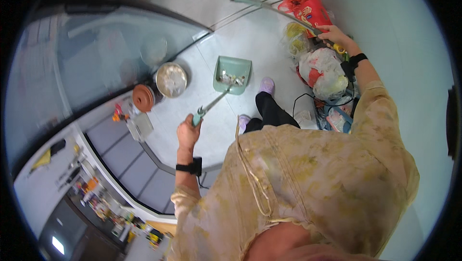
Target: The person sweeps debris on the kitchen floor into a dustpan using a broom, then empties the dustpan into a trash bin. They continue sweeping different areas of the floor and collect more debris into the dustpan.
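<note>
My left hand (188,131) grips the green end of a long handle. This handle runs down to a pale green dustpan (232,60) on the tiled floor, where small scraps of debris (231,77) lie inside near a row of comb teeth. My right hand (335,37) is closed around a long, slim grey-green cleaning tool (276,9), perhaps a broom or floor squeegee. It slants up and left past the bags, its far end above the floor near the door track. Something yellow (339,48) shows just below that hand.
Plastic bags (321,69) and a red package (314,14) crowd the right wall. A round metal bin (171,80), a container with a brown lid (143,98) and a pale box (140,127) stand left. A glass door (119,48) borders the floor; a cluttered counter (108,214) lies lower left.
</note>
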A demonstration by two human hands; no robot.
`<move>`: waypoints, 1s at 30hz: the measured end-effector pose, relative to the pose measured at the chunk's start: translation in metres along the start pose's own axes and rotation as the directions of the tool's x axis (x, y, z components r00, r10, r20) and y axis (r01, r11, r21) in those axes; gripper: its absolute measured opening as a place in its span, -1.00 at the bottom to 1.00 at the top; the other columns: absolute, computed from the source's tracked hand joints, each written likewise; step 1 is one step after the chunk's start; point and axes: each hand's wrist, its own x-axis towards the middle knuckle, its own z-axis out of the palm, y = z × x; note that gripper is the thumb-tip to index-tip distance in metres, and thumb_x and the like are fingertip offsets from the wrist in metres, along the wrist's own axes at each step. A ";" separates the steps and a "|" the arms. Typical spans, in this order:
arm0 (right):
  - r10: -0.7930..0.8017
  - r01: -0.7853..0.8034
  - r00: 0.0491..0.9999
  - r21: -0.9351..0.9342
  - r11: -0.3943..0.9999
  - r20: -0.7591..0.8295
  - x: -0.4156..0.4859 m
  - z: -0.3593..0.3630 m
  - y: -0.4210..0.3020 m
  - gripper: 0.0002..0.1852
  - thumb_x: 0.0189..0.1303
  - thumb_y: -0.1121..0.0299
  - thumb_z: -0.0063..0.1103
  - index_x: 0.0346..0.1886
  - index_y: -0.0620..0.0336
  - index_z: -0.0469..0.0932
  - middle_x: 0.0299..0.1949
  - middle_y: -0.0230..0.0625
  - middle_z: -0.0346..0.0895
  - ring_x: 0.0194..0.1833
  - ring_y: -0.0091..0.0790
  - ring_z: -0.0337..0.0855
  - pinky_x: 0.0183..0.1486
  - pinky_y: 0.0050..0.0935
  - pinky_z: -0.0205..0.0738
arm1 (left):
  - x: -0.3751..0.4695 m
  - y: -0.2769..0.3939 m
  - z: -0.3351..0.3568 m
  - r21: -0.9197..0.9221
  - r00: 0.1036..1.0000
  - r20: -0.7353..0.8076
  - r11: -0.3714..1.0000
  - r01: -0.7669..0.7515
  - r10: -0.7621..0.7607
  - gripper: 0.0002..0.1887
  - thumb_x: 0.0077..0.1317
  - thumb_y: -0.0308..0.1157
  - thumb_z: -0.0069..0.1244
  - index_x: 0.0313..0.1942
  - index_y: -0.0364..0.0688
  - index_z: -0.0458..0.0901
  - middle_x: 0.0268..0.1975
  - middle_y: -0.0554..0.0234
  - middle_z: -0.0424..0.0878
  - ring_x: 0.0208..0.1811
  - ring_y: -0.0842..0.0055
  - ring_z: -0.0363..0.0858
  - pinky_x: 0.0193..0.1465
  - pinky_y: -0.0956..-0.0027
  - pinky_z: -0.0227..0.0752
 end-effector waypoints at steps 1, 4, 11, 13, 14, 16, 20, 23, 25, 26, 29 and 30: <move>-0.069 0.071 0.996 -0.027 0.997 0.058 0.007 0.014 0.006 -0.41 0.12 0.46 0.21 0.30 0.20 0.45 -0.49 -0.37 0.53 -0.63 -0.55 0.44 -0.61 -0.48 0.32 | -0.001 -0.001 0.002 0.004 1.000 -0.002 1.000 0.000 0.000 -0.65 0.21 -0.15 0.21 -0.41 -0.18 0.43 -0.55 -0.13 0.57 -0.43 -0.14 0.55 -0.42 -0.06 0.39; -0.226 0.193 0.969 -0.258 0.947 -0.105 0.054 0.098 0.032 -0.55 0.01 0.41 0.22 0.06 0.30 0.60 -0.41 -0.27 0.60 -0.46 -0.44 0.59 -0.40 -0.43 0.47 | -0.008 -0.002 0.010 -0.038 0.999 0.006 0.999 0.033 -0.033 -0.68 0.21 -0.15 0.20 -0.40 -0.17 0.45 -0.54 -0.11 0.59 -0.43 -0.12 0.57 -0.41 -0.06 0.41; 0.147 -0.008 0.921 -0.362 0.932 0.360 -0.055 0.183 0.068 -0.50 0.02 0.48 0.26 0.13 0.27 0.54 -0.35 -0.28 0.64 -0.41 -0.47 0.60 -0.34 -0.41 0.50 | -0.022 -0.020 0.018 -0.100 0.997 -0.048 0.993 0.057 -0.062 -0.71 0.21 -0.17 0.19 -0.37 -0.15 0.47 -0.51 -0.06 0.62 -0.39 -0.06 0.61 -0.37 -0.03 0.44; 0.191 -0.050 0.892 -0.328 0.943 0.411 -0.090 0.170 0.035 -0.46 0.07 0.52 0.29 0.21 0.33 0.49 -0.34 -0.31 0.62 -0.42 -0.49 0.59 -0.39 -0.47 0.46 | -0.034 -0.030 0.021 -0.099 0.994 -0.056 0.991 0.085 -0.091 -0.72 0.21 -0.17 0.19 -0.38 -0.13 0.48 -0.51 -0.02 0.63 -0.40 -0.04 0.61 -0.37 -0.01 0.44; 0.182 -0.040 0.912 -0.360 0.932 0.368 -0.108 0.161 0.019 -0.45 0.08 0.52 0.29 0.22 0.31 0.49 -0.36 -0.32 0.61 -0.42 -0.50 0.59 -0.40 -0.49 0.45 | -0.042 -0.033 0.024 -0.108 0.993 -0.066 0.990 0.093 -0.101 -0.72 0.21 -0.17 0.19 -0.38 -0.13 0.48 -0.52 -0.01 0.63 -0.41 -0.03 0.61 -0.38 0.00 0.44; 0.149 -0.023 0.943 -0.388 0.921 0.296 -0.135 0.154 0.000 -0.44 0.08 0.52 0.29 0.23 0.30 0.48 -0.38 -0.33 0.60 -0.43 -0.52 0.58 -0.40 -0.52 0.44 | -0.061 -0.036 0.031 -0.143 0.988 -0.089 0.984 0.110 -0.124 -0.71 0.20 -0.17 0.21 -0.39 -0.13 0.48 -0.53 0.00 0.62 -0.42 -0.03 0.60 -0.39 0.02 0.44; 0.044 0.033 0.978 -0.363 0.931 0.202 -0.132 0.154 -0.015 -0.43 0.04 0.47 0.31 0.21 0.32 0.50 -0.40 -0.35 0.58 -0.43 -0.54 0.57 -0.40 -0.54 0.43 | -0.103 -0.043 0.038 -0.211 0.962 -0.167 0.961 0.178 -0.215 -0.70 0.18 -0.17 0.23 -0.41 -0.15 0.48 -0.56 0.00 0.59 -0.44 -0.03 0.59 -0.43 0.04 0.41; -0.132 0.191 0.978 -0.447 0.874 0.159 -0.059 0.153 -0.030 -0.42 0.01 0.49 0.28 0.20 0.35 0.50 -0.43 -0.38 0.57 -0.43 -0.56 0.55 -0.38 -0.50 0.45 | -0.110 -0.043 0.038 -0.212 0.941 -0.183 0.946 0.244 -0.284 -0.70 0.19 -0.16 0.22 -0.43 -0.13 0.48 -0.57 0.03 0.60 -0.45 0.00 0.59 -0.42 0.05 0.43; -0.220 0.254 0.967 -0.501 0.827 0.127 0.006 0.148 -0.050 -0.52 -0.05 0.44 0.29 0.04 0.30 0.60 -0.45 -0.35 0.60 -0.42 -0.52 0.58 -0.35 -0.44 0.47 | -0.101 -0.041 0.035 -0.219 0.930 -0.168 0.932 0.287 -0.326 -0.70 0.19 -0.16 0.21 -0.43 -0.12 0.47 -0.57 0.04 0.60 -0.45 0.01 0.60 -0.41 0.05 0.44; -0.276 0.285 0.955 -0.599 0.748 0.111 0.045 0.154 -0.060 -0.57 -0.06 0.41 0.29 -0.02 0.28 0.64 -0.45 -0.33 0.61 -0.41 -0.49 0.60 -0.34 -0.43 0.48 | -0.096 -0.038 0.035 -0.226 0.926 -0.161 0.926 0.303 -0.342 -0.70 0.19 -0.16 0.21 -0.44 -0.12 0.47 -0.57 0.05 0.60 -0.45 0.01 0.60 -0.41 0.05 0.44; -0.205 0.202 0.976 -0.619 0.759 0.067 0.132 0.167 -0.084 -0.64 -0.05 0.35 0.26 -0.13 0.26 0.67 -0.45 -0.25 0.63 -0.39 -0.44 0.63 -0.31 -0.40 0.50 | -0.082 -0.026 0.039 -0.231 0.919 -0.138 0.914 0.333 -0.370 -0.70 0.19 -0.16 0.21 -0.44 -0.12 0.46 -0.58 0.04 0.60 -0.45 0.00 0.60 -0.42 0.03 0.44; -0.195 0.260 0.965 -0.621 0.740 0.173 0.150 0.171 -0.092 -0.62 -0.05 0.35 0.26 -0.10 0.25 0.67 -0.45 -0.23 0.63 -0.39 -0.44 0.64 -0.30 -0.40 0.51 | -0.076 -0.023 0.041 -0.233 0.918 -0.125 0.911 0.341 -0.375 -0.70 0.19 -0.16 0.20 -0.43 -0.12 0.46 -0.58 0.03 0.60 -0.45 0.00 0.60 -0.42 0.02 0.44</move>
